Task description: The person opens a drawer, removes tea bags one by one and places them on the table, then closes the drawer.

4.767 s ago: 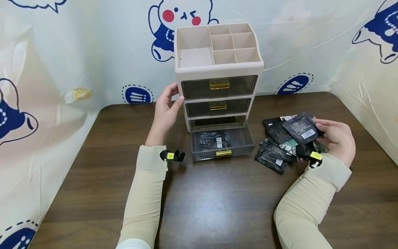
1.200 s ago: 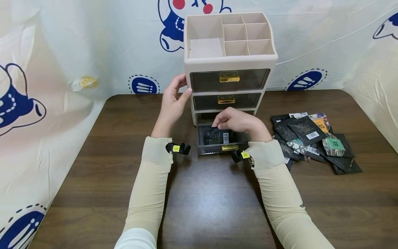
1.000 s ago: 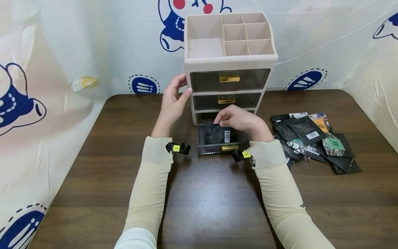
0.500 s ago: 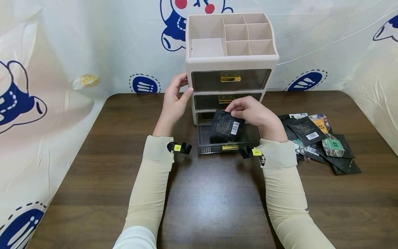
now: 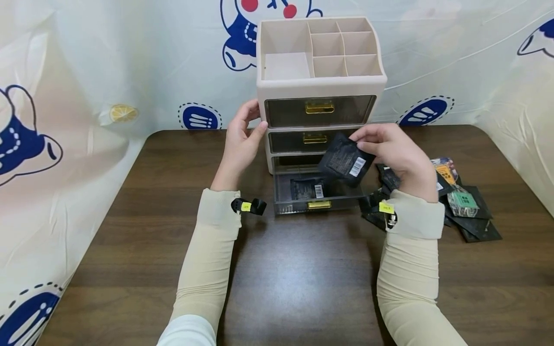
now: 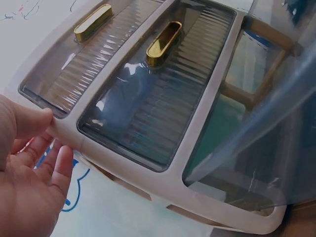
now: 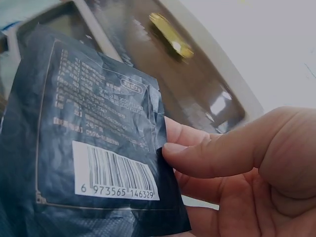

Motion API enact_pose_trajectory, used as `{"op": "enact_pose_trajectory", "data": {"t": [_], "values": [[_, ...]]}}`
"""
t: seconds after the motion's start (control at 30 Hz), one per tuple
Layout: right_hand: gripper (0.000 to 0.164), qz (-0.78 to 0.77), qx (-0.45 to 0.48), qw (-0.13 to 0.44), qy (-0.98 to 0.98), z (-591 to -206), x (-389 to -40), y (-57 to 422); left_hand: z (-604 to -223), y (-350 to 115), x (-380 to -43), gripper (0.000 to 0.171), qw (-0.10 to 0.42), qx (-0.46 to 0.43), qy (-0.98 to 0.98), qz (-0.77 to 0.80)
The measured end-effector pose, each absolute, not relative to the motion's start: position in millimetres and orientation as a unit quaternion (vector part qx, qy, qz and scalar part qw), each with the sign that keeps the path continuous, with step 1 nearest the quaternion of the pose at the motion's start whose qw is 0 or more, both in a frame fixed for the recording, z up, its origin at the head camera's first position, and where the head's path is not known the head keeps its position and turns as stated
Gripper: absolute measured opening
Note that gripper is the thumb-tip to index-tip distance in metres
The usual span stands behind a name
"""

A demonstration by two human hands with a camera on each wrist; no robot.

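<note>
A black sachet (image 5: pixel 347 160) with a white barcode is pinched by its edge between the thumb and fingers of my right hand (image 5: pixel 396 151). It hangs tilted above the right side of the pulled-out bottom drawer (image 5: pixel 283 192), its printed back filling much of the right wrist view. Inside that smoky see-through drawer lies another black sachet (image 5: pixel 306 189). My left hand (image 5: pixel 242 142) holds the left side of the cream drawer organizer (image 5: pixel 320 86). In the left wrist view the thumb (image 6: pixel 37 121) presses the front corner while fingers reach around the side.
To the right, partly hidden by my right forearm, a pile of black sachets (image 5: pixel 473 226) lies on the brown table (image 5: pixel 298 288). Two upper drawers with gold handles (image 5: pixel 320 108) are closed. A patterned sheet (image 5: pixel 151 72) hangs behind the organizer.
My right hand earlier held a sachet at the pile, which now lies there. It then reached into the drawer and has lifted another sachet up and right. My left hand stays put.
</note>
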State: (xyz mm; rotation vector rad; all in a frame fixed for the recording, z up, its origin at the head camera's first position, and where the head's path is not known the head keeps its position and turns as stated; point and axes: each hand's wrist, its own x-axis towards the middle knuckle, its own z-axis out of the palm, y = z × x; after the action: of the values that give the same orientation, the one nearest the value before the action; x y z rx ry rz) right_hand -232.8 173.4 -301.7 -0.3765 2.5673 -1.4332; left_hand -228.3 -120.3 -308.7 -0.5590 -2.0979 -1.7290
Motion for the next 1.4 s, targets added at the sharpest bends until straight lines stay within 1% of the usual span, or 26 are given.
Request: {"op": "enact_pose_trajectory", "data": {"t": [0.2, 0.5, 0.63, 0.9, 1.0, 1.2, 1.4], "values": [[0.018, -0.533, -0.090, 0.059, 0.840, -302, -226, 215, -308, -118, -229, 0.041, 0.184, -0.199, -0.730, -0.628], [0.017, -0.726, 0.030, 0.036, 0.686, -313, -207, 282, -305, -118, -228, 0.042, 0.169, -0.172, -0.718, -0.653], [0.017, -0.776, 0.059, 0.030, 0.627, -320, -203, 302, -305, -119, -228, 0.042, 0.168, -0.166, -0.711, -0.663], [0.016, -0.776, 0.151, 0.013, 0.612, -337, -196, 331, -309, -116, -231, 0.040, 0.180, -0.181, -0.704, -0.663], [0.017, -0.771, 0.173, 0.015, 0.613, -342, -198, 335, -309, -115, -231, 0.041, 0.180, -0.179, -0.704, -0.664], [0.026, -0.707, 0.220, 0.037, 0.671, -351, -203, 337, -308, -114, -231, 0.042, 0.186, -0.171, -0.709, -0.659], [0.034, -0.674, 0.240, 0.050, 0.697, -354, -205, 334, -309, -113, -231, 0.042, 0.188, -0.168, -0.709, -0.659]]}}
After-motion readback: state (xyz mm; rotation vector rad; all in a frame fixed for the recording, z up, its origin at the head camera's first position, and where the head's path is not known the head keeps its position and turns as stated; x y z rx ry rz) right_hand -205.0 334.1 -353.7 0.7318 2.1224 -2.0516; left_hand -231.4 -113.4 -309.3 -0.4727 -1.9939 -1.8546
